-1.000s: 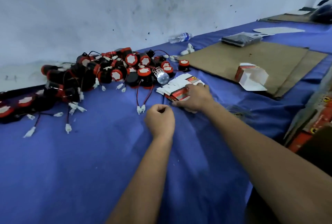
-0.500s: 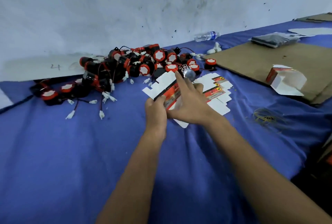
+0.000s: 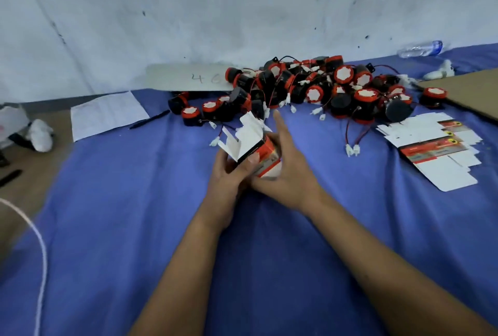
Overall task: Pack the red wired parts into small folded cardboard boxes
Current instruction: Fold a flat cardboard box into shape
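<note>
A small red and white cardboard box (image 3: 253,144) is held between both hands above the blue cloth, its white flaps standing open at the upper left. My left hand (image 3: 229,174) grips the box from below, thumb across its red side. My right hand (image 3: 285,174) holds the box's right side, with the index finger stretched out straight past it. Behind the hands lies a heap of red and black wired parts (image 3: 310,90) with white plugs on red wires. A stack of flat unfolded boxes (image 3: 433,147) lies at the right.
The blue cloth (image 3: 134,228) covers the work surface. A sheet of paper (image 3: 107,114) and a pen (image 3: 149,119) lie at the left. Brown cardboard (image 3: 471,90) lies at the far right, a water bottle (image 3: 420,48) by the wall. A white cord (image 3: 40,249) curves at the left edge.
One flat box has left the stack and has been opened up into shape between both hands. My view has swung to the left, so the heap and the stack sit further right.
</note>
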`<state>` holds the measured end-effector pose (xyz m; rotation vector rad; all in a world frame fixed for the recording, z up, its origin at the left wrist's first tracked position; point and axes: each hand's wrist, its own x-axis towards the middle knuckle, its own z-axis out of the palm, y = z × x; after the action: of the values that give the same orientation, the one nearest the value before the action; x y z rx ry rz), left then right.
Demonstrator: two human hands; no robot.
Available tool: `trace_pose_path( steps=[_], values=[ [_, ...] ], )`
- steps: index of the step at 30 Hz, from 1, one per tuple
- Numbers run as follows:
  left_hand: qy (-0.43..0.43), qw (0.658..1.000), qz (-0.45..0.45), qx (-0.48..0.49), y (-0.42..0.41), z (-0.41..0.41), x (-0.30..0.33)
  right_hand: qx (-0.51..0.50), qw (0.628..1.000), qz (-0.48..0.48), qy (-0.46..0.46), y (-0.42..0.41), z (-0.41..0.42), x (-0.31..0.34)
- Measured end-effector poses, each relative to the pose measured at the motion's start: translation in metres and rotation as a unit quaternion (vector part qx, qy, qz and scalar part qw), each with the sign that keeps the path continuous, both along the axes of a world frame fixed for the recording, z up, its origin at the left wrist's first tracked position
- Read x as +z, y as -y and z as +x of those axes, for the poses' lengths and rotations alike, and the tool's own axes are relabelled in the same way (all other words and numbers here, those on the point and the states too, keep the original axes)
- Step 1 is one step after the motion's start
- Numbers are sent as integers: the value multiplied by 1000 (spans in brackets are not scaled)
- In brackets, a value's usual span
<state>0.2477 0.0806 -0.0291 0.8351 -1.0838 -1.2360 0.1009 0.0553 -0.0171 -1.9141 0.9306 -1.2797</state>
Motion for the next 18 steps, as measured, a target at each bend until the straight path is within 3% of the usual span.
trace_pose_path(
  steps=[6,9,11,14,18],
  values=[
    [60,995,-22,79,0,-6,4,-9,998,43,50,3,-10,-6],
    [101,984,-42,139,0,-6,2,22,981,122,146,3,-11,-5],
    [92,984,-40,151,1,-3,3,90,947,198,238,5,-14,-2],
    [8,996,4,88,1,1,8,222,888,298,272,6,-21,0],
    [-46,997,53,-22,-3,-3,12,251,885,305,247,6,-22,-3]
  ],
)
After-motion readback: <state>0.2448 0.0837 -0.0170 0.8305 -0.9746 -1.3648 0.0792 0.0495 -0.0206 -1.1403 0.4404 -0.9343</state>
